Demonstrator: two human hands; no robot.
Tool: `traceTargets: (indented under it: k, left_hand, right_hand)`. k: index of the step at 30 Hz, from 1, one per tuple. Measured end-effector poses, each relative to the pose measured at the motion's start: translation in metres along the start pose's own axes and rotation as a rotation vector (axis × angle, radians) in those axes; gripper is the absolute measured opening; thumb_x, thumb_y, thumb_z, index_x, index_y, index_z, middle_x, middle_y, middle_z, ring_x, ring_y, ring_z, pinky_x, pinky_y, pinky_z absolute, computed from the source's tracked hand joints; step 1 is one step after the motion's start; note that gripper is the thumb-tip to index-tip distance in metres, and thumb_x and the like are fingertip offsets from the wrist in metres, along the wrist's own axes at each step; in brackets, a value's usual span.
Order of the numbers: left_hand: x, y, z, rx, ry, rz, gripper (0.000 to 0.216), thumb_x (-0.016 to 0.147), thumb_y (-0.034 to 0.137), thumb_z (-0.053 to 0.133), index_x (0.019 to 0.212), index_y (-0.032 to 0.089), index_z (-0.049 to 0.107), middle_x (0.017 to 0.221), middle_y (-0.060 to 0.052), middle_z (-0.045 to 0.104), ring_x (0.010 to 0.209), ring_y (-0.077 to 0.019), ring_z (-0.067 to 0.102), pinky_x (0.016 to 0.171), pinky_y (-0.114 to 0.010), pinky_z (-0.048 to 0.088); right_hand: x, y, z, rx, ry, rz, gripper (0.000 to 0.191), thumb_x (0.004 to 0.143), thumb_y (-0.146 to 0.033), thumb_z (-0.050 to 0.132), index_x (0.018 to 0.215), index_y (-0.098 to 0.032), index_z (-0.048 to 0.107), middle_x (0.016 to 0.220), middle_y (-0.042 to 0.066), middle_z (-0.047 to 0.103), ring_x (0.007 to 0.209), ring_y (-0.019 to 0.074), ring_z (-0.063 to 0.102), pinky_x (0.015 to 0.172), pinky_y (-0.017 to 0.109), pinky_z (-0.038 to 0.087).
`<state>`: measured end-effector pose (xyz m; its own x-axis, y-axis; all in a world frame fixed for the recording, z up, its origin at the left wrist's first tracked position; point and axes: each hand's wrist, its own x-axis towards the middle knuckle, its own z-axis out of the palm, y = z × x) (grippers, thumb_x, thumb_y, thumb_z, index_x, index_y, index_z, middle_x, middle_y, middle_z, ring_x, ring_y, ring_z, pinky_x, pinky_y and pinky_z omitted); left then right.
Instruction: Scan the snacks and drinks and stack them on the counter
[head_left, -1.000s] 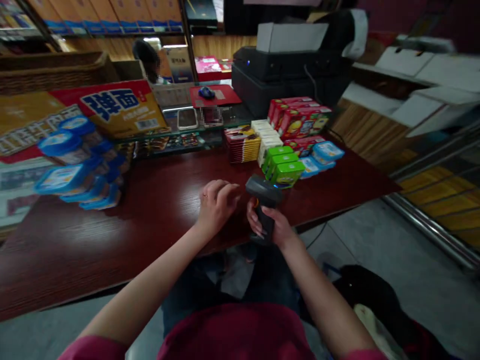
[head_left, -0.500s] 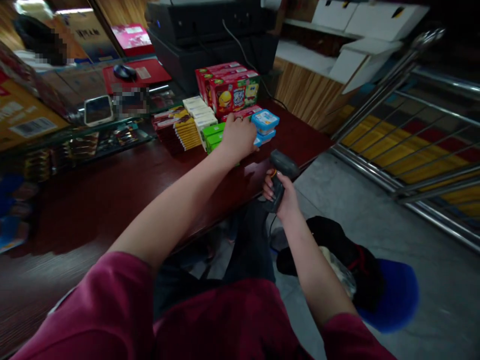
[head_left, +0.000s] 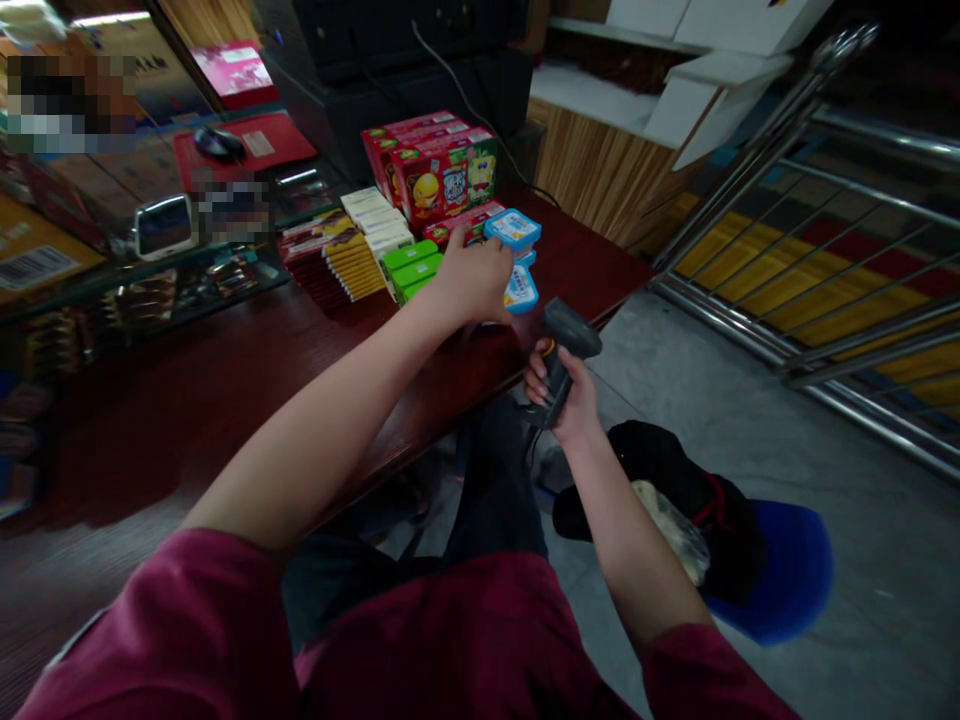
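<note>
"Tilted up beside the left hand (head_left: 480, 280) since the frame half a second earlier: one blue-lidded tub (head_left: 520, 288), its lid now clear of the fingers. And the hand itself?"

"Curled narrow, apparently gripping the tub's near edge; the fingers' undersides were hidden. The tub sat toward the right end of the dark red table (head_left: 225, 370), just in front of another tub (head_left: 512, 227) and right of the green boxes (head_left: 412, 265). The right hand (head_left: 576, 397) was wrapped around the handle of a grey scanner (head_left: 571, 328), near the tub but apart from it."

"What, in your judgement, did good handling call for?"

"A grip on the rim, tub level enough to protect its contents, fingers off any code, and the scanner's window squared to it. Where that code lay could not be made out."

"Any legible brands?"

"None for certain. The tub's lid bore blue lettering too small to read. Red boxes (head_left: 435, 180) behind showed white characters and a SpongeBob-like figure; a yellow carton (head_left: 37, 255) at far left displayed a barcode."
</note>
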<state>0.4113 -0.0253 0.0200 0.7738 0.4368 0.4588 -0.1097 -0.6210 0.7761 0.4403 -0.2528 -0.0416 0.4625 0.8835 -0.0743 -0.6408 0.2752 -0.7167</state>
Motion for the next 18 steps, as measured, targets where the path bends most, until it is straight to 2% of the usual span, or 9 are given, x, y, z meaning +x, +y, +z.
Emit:
traceTargets:
  k: [2,5,9,11,13,18]
  left_hand:
    - [-0.016,0.019,-0.022,-0.050,-0.008,-0.003,0.043,0.066,0.017,0.087,0.106,0.013,0.072,0.107,-0.009,0.065,0.136,-0.0413,0.049,0.125,-0.063,0.018]
    - [-0.049,0.046,-0.072,-0.184,-0.023,-0.078,0.047,0.067,0.021,0.088,0.111,0.014,0.074,0.110,-0.009,0.068,0.132,-0.0391,0.056,0.120,-0.057,0.035]
    - [-0.114,0.064,-0.137,-0.285,-0.154,-0.258,0.067,0.064,0.036,0.093,0.126,0.020,0.073,0.132,-0.010,0.070,0.132,-0.0379,0.061,0.117,-0.053,0.044]
    - [-0.152,0.060,-0.161,-0.405,-0.096,-0.331,0.074,0.066,0.045,0.092,0.133,0.022,0.069,0.141,-0.011,0.067,0.135,-0.0384,0.059,0.116,-0.051,0.046]
    - [-0.189,0.050,-0.182,-0.532,0.023,-0.376,0.081,0.068,0.051,0.091,0.140,0.024,0.064,0.146,-0.012,0.064,0.136,-0.0378,0.059,0.114,-0.049,0.050]
    - [-0.272,0.025,-0.229,-0.736,0.291,-0.462,0.088,0.075,0.052,0.087,0.151,0.025,0.051,0.153,-0.014,0.057,0.132,-0.0358,0.063,0.109,-0.048,0.055]
  right_hand:
    - [-0.006,-0.003,0.001,-0.022,-0.006,-0.018,0.028,0.079,-0.045,0.070,0.094,-0.024,0.057,0.066,-0.007,0.043,0.046,0.0072,0.031,0.037,0.018,0.027]
    - [-0.010,-0.005,0.013,-0.018,-0.077,-0.021,0.029,0.077,-0.045,0.072,0.092,-0.024,0.058,0.065,-0.006,0.045,0.045,0.0075,0.028,0.035,0.018,0.027]
    - [-0.005,0.009,0.048,-0.014,-0.268,0.077,0.029,0.078,-0.044,0.074,0.092,-0.022,0.060,0.065,-0.006,0.048,0.044,0.0071,0.029,0.033,0.017,0.028]
    - [0.001,0.025,0.071,-0.026,-0.359,0.171,0.028,0.080,-0.043,0.074,0.094,-0.021,0.061,0.065,-0.006,0.051,0.044,0.0072,0.032,0.032,0.017,0.030]
    - [0.008,0.044,0.095,-0.053,-0.428,0.292,0.028,0.080,-0.041,0.074,0.096,-0.020,0.062,0.067,-0.005,0.053,0.044,0.0071,0.037,0.033,0.017,0.032]
    - [0.024,0.099,0.155,-0.120,-0.519,0.530,0.025,0.083,-0.036,0.073,0.096,-0.018,0.062,0.067,-0.005,0.055,0.044,0.0066,0.042,0.034,0.016,0.033]
